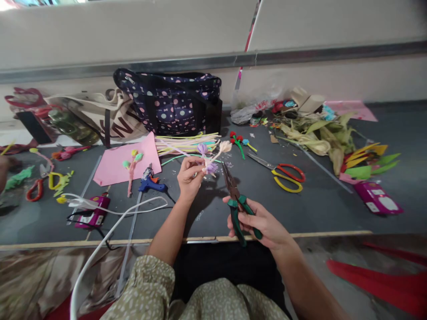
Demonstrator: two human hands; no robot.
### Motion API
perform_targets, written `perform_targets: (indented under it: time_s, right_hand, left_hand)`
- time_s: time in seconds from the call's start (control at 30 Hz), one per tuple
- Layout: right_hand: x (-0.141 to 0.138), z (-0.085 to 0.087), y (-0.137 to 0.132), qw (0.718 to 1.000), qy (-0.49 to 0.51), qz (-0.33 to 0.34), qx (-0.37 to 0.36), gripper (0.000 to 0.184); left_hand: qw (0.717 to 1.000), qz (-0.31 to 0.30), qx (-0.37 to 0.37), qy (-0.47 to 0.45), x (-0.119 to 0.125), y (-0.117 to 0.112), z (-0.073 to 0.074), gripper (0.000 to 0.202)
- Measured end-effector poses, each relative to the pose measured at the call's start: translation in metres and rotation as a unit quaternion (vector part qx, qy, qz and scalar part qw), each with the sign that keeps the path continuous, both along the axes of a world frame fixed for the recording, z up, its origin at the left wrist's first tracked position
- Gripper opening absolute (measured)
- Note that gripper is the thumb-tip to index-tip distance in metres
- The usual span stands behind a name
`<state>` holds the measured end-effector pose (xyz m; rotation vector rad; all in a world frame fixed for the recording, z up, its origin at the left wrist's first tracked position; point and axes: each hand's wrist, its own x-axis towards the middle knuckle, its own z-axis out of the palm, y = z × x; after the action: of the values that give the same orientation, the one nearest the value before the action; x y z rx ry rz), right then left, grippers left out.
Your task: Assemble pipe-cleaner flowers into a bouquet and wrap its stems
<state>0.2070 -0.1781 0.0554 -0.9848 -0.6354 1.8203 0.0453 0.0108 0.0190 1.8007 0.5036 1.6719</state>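
Gripping the green handles of the pliers [235,195], the right hand [258,222] is closed round them near the front edge of the table [207,218], and the nose points up and away. A little farther in, the left hand [189,178] has its thumb and fingers pinched together on a small bunch of flowers [211,168], purple and pale peach, held above the table just left of the plier tips; whether the two touch cannot be told. To the left lies a blue glue gun [151,184], with a pink sheet [106,166] beyond it. Scissors [274,169] with red and yellow handles lie open to the right. Behind the flowers is a pile of fuzzy stems [190,144], and at the back a dark patterned bag [170,104] stands near the wall [187,33].
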Motion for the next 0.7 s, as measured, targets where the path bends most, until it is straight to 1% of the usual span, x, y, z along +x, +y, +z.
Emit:
perform_targets:
  time_s: [0.17,0.4,0.57,0.7]
  right_hand:
    - [-0.008,0.0,0.0,0.999,0.046,0.015,0.002,0.047]
    - [-0.011,-0.001,0.0,0.999,0.035,0.026,-0.008,0.048]
    - [-0.012,0.0,0.001,0.999,0.034,0.019,-0.005,0.046]
    - [-0.012,0.001,0.002,1.0,0.022,0.017,-0.01,0.048]
  left_hand:
    - [1.0,-0.008,-0.017,-0.012,0.0,-0.001,-0.001,0.016]
    - [1.0,-0.017,-0.018,-0.016,0.001,-0.001,-0.001,0.015]
    - [1.0,-0.015,-0.011,-0.007,0.0,-0.001,-0.001,0.012]
    - [1.0,-0.009,-0.013,-0.003,0.0,-0.001,-0.001,0.01]
